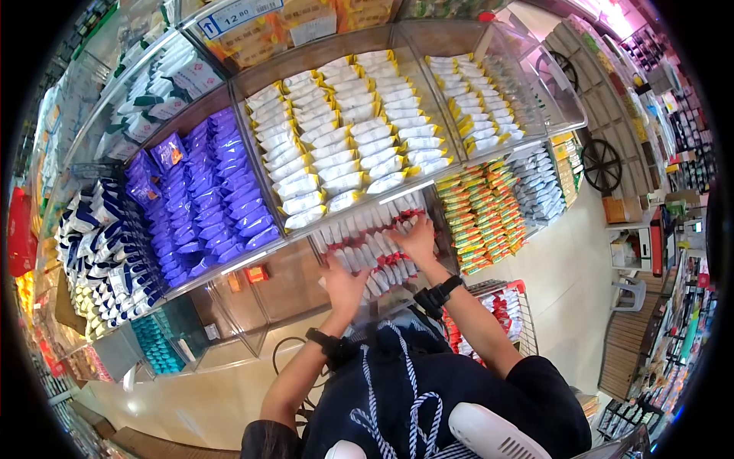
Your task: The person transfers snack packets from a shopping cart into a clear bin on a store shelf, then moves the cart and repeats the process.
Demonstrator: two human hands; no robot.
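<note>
Both hands are in a lower clear-walled bin (432, 200) below the tilted upper display. Rows of small white-and-red wrapped snack packets (378, 249) fill this bin. My left hand (344, 284) rests at the near-left end of the rows, its thumb and fingers apart against the packets. Farther right, my right hand (413, 241) lies over the packets with its fingers spread, touching the red ends. Some fingertips are hidden among the wrappers. Each wrist wears a black band.
Upper bins hold white-and-yellow packets (344, 130) and purple packets (206, 191). Green-and-orange packets (478, 218) stand right of my hands. A shopping cart (523, 321) with red-and-white packets is close to my right side. Left lies a compartment with an orange packet (257, 273).
</note>
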